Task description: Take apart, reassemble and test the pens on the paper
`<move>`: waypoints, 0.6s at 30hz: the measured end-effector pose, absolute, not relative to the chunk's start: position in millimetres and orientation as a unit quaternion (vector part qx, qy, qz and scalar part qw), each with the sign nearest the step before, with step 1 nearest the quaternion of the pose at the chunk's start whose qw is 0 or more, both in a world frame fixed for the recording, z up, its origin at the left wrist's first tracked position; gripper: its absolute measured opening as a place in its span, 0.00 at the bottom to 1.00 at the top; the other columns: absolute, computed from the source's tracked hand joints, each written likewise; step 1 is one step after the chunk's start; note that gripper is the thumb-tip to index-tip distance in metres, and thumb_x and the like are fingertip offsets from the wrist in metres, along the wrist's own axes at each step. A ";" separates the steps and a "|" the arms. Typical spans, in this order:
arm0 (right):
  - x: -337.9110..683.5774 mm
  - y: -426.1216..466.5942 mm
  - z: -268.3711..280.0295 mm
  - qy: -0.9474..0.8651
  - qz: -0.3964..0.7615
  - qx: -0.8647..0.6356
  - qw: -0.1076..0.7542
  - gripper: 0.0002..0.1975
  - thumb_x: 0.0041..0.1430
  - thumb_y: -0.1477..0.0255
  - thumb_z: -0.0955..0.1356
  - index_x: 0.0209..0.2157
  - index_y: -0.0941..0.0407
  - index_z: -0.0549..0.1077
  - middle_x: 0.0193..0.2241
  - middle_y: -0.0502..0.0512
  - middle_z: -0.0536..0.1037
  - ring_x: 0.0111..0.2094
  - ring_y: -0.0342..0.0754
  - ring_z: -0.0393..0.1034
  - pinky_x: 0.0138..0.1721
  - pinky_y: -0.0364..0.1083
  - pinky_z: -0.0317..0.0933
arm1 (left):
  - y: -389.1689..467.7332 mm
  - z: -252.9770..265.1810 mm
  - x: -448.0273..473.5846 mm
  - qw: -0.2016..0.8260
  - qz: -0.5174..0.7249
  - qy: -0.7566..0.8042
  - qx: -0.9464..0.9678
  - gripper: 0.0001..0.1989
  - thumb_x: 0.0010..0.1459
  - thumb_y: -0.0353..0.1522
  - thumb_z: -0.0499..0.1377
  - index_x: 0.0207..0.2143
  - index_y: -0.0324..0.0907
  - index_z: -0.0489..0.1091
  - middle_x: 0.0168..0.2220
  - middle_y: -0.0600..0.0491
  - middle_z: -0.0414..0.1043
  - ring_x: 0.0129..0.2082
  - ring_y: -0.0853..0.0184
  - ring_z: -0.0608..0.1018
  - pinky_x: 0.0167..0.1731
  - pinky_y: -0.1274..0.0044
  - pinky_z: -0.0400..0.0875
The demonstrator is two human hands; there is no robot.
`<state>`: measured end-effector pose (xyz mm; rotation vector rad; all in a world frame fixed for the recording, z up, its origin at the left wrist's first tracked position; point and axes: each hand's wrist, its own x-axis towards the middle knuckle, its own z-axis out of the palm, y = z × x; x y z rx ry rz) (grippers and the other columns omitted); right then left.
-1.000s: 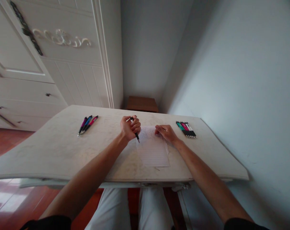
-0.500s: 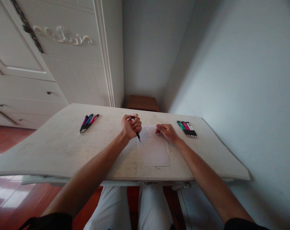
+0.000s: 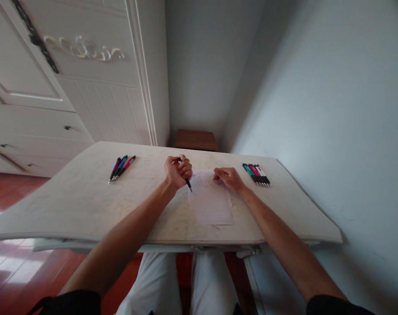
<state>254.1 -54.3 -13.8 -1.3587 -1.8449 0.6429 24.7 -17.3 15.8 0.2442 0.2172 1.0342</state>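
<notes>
My left hand [image 3: 178,172] is closed around a dark pen [image 3: 188,185]. The pen's tip slants down toward the left edge of a lined sheet of paper [image 3: 213,205]; whether it touches is hard to see. Handwriting covers the upper part of the sheet, and its right edge looks torn. My right hand [image 3: 229,179] rests at the sheet's upper right with fingers curled in and pressed together. What those fingers hold, if anything, is hidden.
On the white table [image 3: 146,153], three pens [image 3: 121,167], purple, blue and red, lie at the left. Several pens [image 3: 256,174] form a neat row at the right. A white cabinet [image 3: 110,109] stands behind on the left, a wall [image 3: 333,109] on the right.
</notes>
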 end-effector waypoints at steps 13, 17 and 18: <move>254.1 -55.4 -14.6 -0.716 0.251 -0.539 0.366 0.32 0.59 0.45 0.59 0.22 0.58 0.76 0.22 0.56 0.77 0.25 0.46 0.70 0.29 0.44 0.61 | -16.2 16.4 25.5 0.838 0.525 0.101 0.108 0.07 0.49 0.30 0.48 0.20 0.41 0.59 0.14 0.62 0.40 0.09 0.76 0.48 0.10 0.82 0.37; 253.5 -56.2 -13.3 -0.714 0.251 -0.541 0.367 0.33 0.59 0.45 0.60 0.22 0.58 0.76 0.22 0.57 0.78 0.26 0.47 0.71 0.30 0.44 0.61 | -18.2 18.3 26.8 0.831 0.536 0.110 0.094 0.07 0.49 0.31 0.48 0.19 0.41 0.58 0.13 0.63 0.40 0.09 0.76 0.48 0.09 0.82 0.37; 253.3 -56.3 -13.3 -0.713 0.253 -0.540 0.369 0.32 0.59 0.45 0.60 0.22 0.58 0.76 0.22 0.57 0.78 0.26 0.47 0.71 0.30 0.44 0.61 | -18.3 18.4 26.8 0.829 0.540 0.113 0.092 0.07 0.48 0.31 0.48 0.19 0.41 0.57 0.13 0.63 0.40 0.09 0.76 0.48 0.09 0.82 0.37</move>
